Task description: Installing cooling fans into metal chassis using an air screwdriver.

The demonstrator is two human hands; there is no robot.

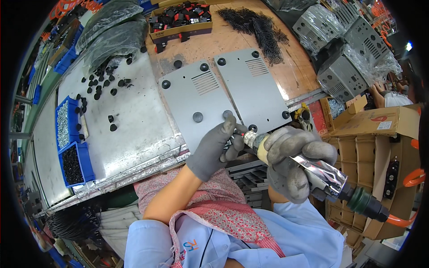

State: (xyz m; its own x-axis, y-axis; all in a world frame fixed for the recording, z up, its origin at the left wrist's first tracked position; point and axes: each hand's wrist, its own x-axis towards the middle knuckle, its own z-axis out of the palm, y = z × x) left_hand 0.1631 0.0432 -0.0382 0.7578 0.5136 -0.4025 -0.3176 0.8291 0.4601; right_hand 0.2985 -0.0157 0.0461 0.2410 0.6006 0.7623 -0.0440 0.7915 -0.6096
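Note:
My right hand (295, 156), in a grey glove, is wrapped round a shiny air screwdriver (324, 176) with an orange hose at its back end. The driver's tip points left, toward my gloved left hand (214, 145). The left fingers are curled together, with small shiny metal bits showing among them that are too small to name. Beyond the hands lie two grey vented metal panels, a left panel (183, 100) and a right panel (250, 91). Round black rubber feet (197, 117) sit near their corners. My left fingertips are close to the left panel's near right foot.
Loose black rubber feet (107, 83) are scattered on the left. Blue bins hold silver screws (63, 125) and black screws (71, 164). A carton (181, 32) of black-and-red parts and black wire guards (259, 29) lie behind. Grey metal housings (344, 71) and a divided cardboard box (366, 125) stand right.

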